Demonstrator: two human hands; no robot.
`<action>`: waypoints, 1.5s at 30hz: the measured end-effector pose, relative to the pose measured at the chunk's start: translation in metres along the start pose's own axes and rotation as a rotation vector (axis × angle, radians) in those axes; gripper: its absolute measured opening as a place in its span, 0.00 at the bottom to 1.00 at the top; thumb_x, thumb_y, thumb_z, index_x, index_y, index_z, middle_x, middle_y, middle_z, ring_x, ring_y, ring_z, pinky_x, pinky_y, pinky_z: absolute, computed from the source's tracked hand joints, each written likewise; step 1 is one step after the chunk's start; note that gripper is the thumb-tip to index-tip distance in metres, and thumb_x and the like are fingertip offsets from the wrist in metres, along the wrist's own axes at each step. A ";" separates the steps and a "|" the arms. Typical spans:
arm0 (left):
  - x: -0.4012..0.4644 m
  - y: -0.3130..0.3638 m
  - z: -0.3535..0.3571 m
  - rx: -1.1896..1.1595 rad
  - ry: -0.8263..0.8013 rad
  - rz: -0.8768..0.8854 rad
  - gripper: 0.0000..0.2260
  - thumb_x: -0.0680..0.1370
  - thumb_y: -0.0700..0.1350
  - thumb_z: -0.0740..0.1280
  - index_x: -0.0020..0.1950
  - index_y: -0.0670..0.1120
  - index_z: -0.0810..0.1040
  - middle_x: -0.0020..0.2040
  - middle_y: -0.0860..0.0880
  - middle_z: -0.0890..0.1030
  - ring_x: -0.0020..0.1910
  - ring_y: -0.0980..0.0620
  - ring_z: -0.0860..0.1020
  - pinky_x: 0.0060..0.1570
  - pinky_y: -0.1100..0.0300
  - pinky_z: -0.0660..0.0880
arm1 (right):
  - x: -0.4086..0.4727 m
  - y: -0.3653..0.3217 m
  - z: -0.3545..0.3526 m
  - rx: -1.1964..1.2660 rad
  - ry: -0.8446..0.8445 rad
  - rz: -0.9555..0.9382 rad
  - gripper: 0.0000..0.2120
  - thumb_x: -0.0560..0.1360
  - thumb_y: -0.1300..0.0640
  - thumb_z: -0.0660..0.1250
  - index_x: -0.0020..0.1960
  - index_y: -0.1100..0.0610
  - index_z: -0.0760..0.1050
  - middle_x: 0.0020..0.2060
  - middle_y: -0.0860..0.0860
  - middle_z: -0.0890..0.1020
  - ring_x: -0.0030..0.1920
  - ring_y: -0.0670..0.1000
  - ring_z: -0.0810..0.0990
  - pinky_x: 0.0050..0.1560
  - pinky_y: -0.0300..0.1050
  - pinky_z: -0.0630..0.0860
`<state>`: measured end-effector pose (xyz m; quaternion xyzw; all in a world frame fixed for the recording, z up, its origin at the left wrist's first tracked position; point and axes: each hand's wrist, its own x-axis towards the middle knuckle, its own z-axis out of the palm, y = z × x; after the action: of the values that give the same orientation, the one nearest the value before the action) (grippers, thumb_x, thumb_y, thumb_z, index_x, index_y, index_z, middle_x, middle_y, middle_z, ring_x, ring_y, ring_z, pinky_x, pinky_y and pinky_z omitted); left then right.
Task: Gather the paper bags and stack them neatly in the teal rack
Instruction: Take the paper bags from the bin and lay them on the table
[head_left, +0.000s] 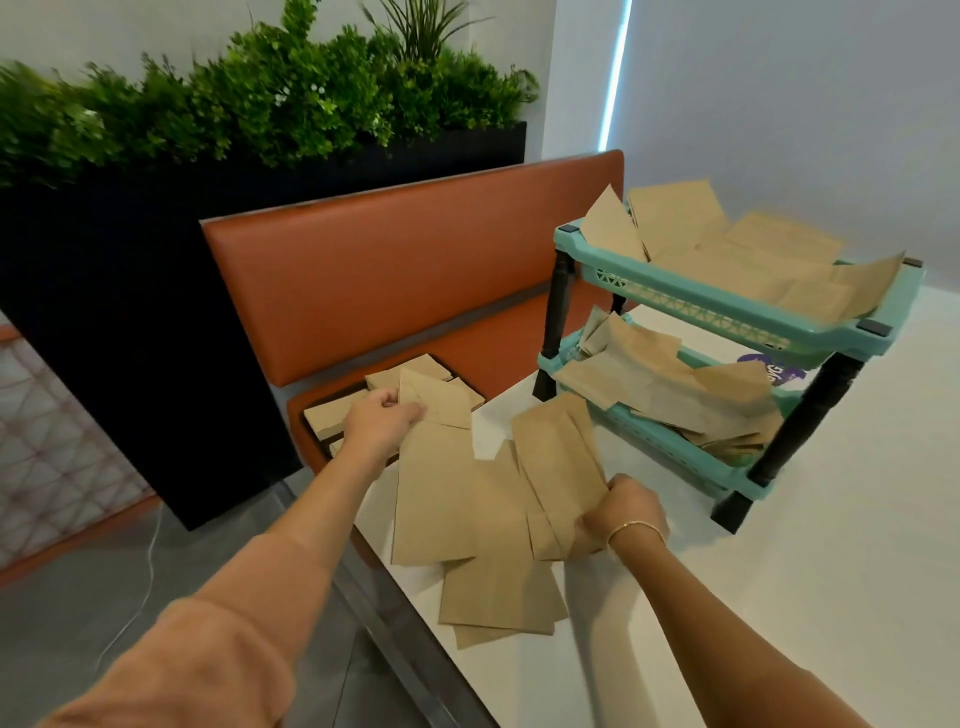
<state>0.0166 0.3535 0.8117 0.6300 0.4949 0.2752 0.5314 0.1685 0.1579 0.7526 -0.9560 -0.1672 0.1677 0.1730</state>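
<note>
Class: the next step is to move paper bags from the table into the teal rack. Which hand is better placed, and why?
The right hand: it already grips bags on the table beside the teal rack. The left hand reaches away towards the bench.

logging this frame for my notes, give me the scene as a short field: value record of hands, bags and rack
left hand: pinches a brown paper bag over the orange bench seat
right hand: grips fanned brown paper bags on the white table
teal two-tier plastic rack: both tiers hold loose, untidy bags
</note>
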 end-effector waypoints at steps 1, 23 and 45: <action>-0.004 0.001 0.000 0.000 -0.009 0.003 0.06 0.74 0.42 0.70 0.40 0.50 0.76 0.43 0.50 0.81 0.45 0.49 0.80 0.46 0.54 0.78 | -0.003 0.001 -0.005 0.034 -0.003 -0.026 0.14 0.71 0.58 0.69 0.56 0.56 0.74 0.45 0.53 0.77 0.47 0.53 0.76 0.49 0.45 0.76; -0.248 0.071 0.175 -0.576 -0.250 0.211 0.07 0.73 0.34 0.64 0.40 0.46 0.72 0.40 0.48 0.77 0.41 0.49 0.75 0.41 0.55 0.73 | -0.131 0.226 -0.195 0.064 -0.076 -0.293 0.10 0.72 0.58 0.67 0.50 0.62 0.77 0.44 0.58 0.82 0.39 0.55 0.79 0.41 0.48 0.78; -0.457 -0.101 0.342 0.214 -0.541 0.255 0.09 0.76 0.42 0.65 0.39 0.52 0.68 0.36 0.55 0.70 0.34 0.59 0.68 0.32 0.73 0.64 | -0.183 0.549 -0.011 -0.248 -0.397 0.141 0.18 0.77 0.60 0.56 0.64 0.49 0.72 0.60 0.55 0.76 0.59 0.56 0.76 0.53 0.46 0.73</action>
<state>0.1177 -0.2060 0.7017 0.7897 0.2786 0.1086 0.5357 0.1539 -0.3997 0.5983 -0.9276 -0.1502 0.3420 0.0057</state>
